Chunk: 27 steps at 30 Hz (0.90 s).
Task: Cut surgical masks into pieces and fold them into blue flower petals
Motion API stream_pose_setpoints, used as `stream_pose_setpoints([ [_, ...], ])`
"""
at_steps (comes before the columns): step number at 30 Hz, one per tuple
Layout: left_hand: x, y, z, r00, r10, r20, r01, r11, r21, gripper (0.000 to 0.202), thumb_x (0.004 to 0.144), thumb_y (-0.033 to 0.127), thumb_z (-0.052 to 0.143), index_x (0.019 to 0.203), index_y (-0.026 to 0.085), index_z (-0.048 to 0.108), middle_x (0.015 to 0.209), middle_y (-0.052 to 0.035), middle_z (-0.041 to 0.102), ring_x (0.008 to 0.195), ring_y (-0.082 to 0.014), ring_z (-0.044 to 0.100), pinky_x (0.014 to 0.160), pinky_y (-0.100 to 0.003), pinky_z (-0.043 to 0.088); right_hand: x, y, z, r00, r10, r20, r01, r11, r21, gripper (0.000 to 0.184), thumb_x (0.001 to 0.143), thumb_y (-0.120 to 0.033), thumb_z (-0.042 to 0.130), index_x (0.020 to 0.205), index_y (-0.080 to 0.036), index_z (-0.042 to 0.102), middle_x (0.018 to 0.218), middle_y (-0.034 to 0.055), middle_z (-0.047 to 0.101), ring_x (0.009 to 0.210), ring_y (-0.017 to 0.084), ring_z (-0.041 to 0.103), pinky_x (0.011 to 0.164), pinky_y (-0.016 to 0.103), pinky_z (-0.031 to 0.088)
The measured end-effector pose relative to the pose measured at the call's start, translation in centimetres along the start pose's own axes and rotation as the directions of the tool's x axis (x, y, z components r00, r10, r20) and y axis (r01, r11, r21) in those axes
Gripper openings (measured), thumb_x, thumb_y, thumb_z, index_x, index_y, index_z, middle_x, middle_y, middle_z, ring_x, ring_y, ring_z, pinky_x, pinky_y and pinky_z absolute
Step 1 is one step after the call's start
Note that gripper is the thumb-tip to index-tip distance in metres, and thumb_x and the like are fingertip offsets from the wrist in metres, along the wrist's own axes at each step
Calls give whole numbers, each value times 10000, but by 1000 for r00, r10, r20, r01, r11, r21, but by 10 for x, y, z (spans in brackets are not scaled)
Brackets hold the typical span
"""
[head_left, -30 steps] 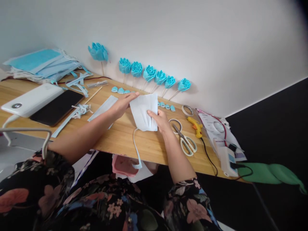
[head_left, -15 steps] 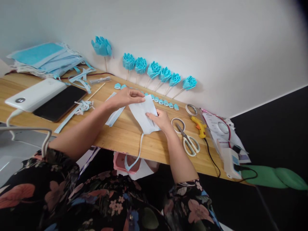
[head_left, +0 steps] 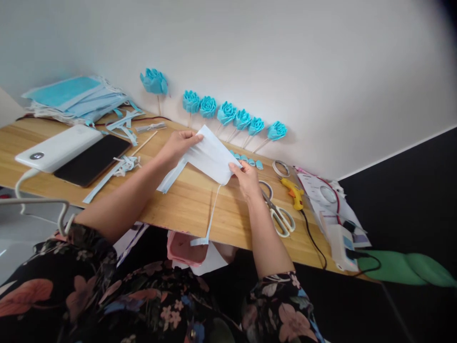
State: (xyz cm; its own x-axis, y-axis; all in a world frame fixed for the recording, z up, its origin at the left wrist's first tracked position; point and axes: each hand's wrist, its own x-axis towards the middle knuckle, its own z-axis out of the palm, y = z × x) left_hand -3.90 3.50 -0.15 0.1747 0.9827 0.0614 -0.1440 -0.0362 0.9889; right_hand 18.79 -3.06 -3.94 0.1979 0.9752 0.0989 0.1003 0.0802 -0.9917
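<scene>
Stretched between my two hands is a pale face mask point(head_left: 211, 155), tilted above the wooden table point(head_left: 171, 209). My left hand point(head_left: 182, 144) pinches its upper left corner. My right hand point(head_left: 246, 176) grips the lower right edge between thumb and fingers. A thin strip point(head_left: 213, 209) dangles from the mask's lower edge, past the table edge. Under my left hand lies a pale blue strip point(head_left: 173, 176). Behind the mask runs a row of small blue folded petals point(head_left: 250, 162), partly hidden. White-handled scissors point(head_left: 278, 216) lie beside my right wrist, which covers part of them.
Several blue fabric roses point(head_left: 226, 113) on sticks lean against the wall. Stacked masks point(head_left: 74, 97), a power bank point(head_left: 60, 147) and a phone point(head_left: 93, 159) sit left. A yellow glue gun point(head_left: 293, 193) and tape roll point(head_left: 281, 168) lie right. Below the edge is a pink bin point(head_left: 185, 250).
The mask has been spread flatter and raised a little, my hands now farther apart at opposite ends. The dangling strip has swung right, and the camera view has shifted slightly.
</scene>
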Motion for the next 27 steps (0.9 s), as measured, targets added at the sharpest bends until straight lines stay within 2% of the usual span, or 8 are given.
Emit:
stream_pose_setpoints([
  [4,2,-7,-1,1000,13,1,-13,999,-35,330,725,430,762,621,177,576,593,8,554,525,-116,481,540,-257,333,-2,-4,1,999,42,-14,-40,992,120,422,602,-565,828,797,-221,680,766,-11,675,719,158,595,670,291,517],
  [9,4,-11,0,999,13,-29,-17,993,-120,375,679,468,802,640,176,571,596,14,563,525,-105,478,518,-243,337,-7,-7,4,993,80,89,-100,961,257,501,597,-634,821,877,-235,702,927,19,750,840,191,677,701,315,574],
  [12,3,-12,3,1000,-11,-26,7,988,-157,401,643,488,824,646,177,570,589,18,563,525,-101,471,513,-237,349,-7,-3,7,989,118,89,-136,961,242,541,517,-571,887,895,-216,732,956,29,780,862,206,699,766,347,593],
  [16,3,-13,5,1000,10,-6,-11,990,-140,415,650,529,819,677,175,603,618,7,593,550,-112,494,538,-245,377,-2,5,9,992,114,-47,-102,973,207,476,505,-484,910,856,-201,756,895,18,793,810,186,692,805,353,582],
  [18,3,-13,5,999,38,0,-37,990,-139,419,656,546,817,720,174,634,656,4,620,586,-121,521,558,-245,391,0,8,8,992,101,-75,-85,976,200,448,527,-475,902,851,-200,762,883,16,795,795,182,689,798,355,580],
  [22,2,-12,5,999,44,-2,-44,986,-162,415,658,547,818,757,177,659,682,10,634,622,-124,535,562,-234,389,0,8,6,995,76,-66,-62,979,192,443,549,-475,894,869,-197,766,913,26,798,817,192,697,805,354,584],
  [27,1,-9,5,998,55,-44,-62,984,-169,430,609,508,851,629,172,584,578,35,548,547,-94,463,534,-226,347,-2,5,6,998,45,-43,-36,983,178,439,579,-514,878,848,-187,761,953,32,796,866,198,701,832,344,580],
])
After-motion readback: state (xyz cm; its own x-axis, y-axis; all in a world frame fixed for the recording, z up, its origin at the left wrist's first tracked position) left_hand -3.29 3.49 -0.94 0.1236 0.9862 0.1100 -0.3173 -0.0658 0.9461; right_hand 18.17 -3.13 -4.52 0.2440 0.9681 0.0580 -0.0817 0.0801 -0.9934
